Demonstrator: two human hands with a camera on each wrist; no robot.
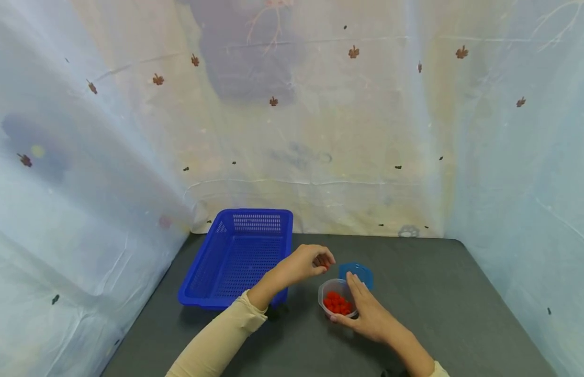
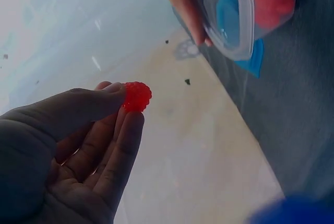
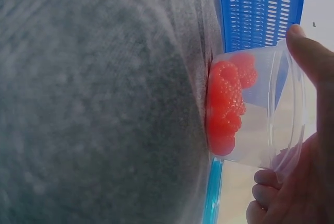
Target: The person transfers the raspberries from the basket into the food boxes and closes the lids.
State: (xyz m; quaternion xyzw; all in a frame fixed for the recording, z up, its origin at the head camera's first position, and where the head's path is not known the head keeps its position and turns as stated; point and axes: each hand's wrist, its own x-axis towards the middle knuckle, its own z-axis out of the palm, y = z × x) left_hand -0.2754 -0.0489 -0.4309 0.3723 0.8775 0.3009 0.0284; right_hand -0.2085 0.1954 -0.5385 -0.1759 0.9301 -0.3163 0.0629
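Note:
My left hand (image 1: pixel 307 264) is raised just left of a clear plastic container (image 1: pixel 323 294). In the left wrist view, its thumb and fingertips pinch a red, bumpy raspberry (image 2: pixel 138 97). The right hand (image 1: pixel 371 315) holds the container by its rim, thumb on one side and fingers on the other. Several red raspberries (image 3: pixel 225 109) lie in the bottom of the container, which stands upright on the dark table. Behind it lies a blue lid (image 1: pixel 362 273), partly hidden by the container and the right fingers.
A blue perforated basket (image 1: pixel 247 254) stands on the left of the dark grey table (image 1: pixel 428 288), close to the left forearm. Pale patterned sheets (image 1: pixel 320 131) hang behind the table and along both sides.

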